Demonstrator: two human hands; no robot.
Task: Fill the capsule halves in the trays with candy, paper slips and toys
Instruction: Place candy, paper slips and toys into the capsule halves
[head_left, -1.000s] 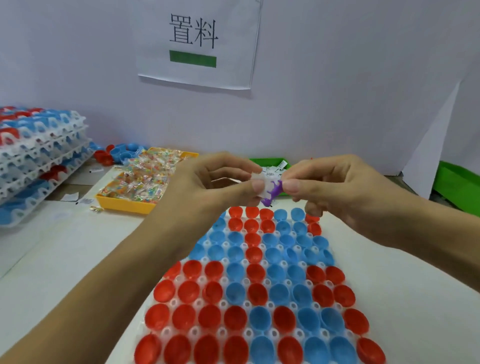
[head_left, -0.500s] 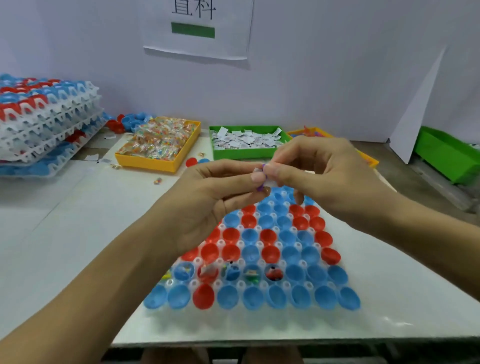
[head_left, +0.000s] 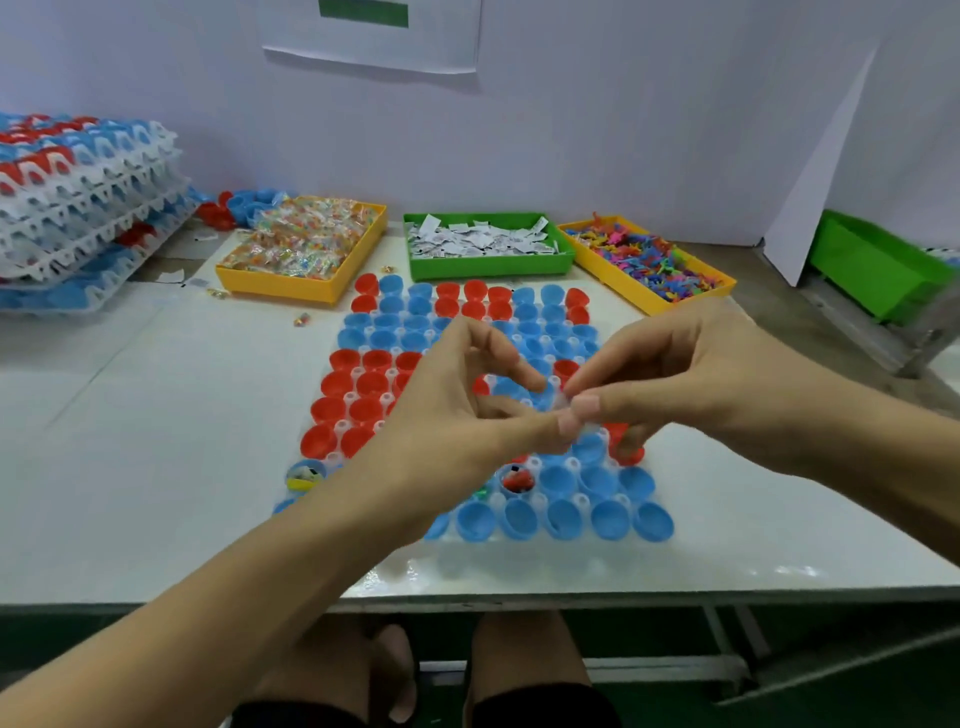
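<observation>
Both hands are hovering over the middle of the tray of capsule halves (head_left: 524, 332), fingertips meeting. The left hand (head_left: 457, 410) and the right hand (head_left: 670, 384) are each pinching the same small clear-whitish item (head_left: 563, 408) between thumb and forefinger, other fingers loosely curled. It's too blurry to tell what the item actually is.

Right under the hands the red and blue halves are sitting open side up on the white bench (head_left: 156, 467). A few halves just nearer than the left hand are already holding stuff: one filled half (head_left: 304, 475) off to its left, another filled half (head_left: 517, 480) just below the pinch.

Beyond the hands, past the tray's far edge, three bins are lining up: the yellow candy bin (head_left: 306, 249) far-left, the green bin of paper slips (head_left: 483, 244) straight ahead, and the yellow toy bin (head_left: 644, 260) far-right. Way off left of the left hand a stack of trays (head_left: 78, 208) is sitting, and well right of the right hand there's a green crate (head_left: 878, 265).
</observation>
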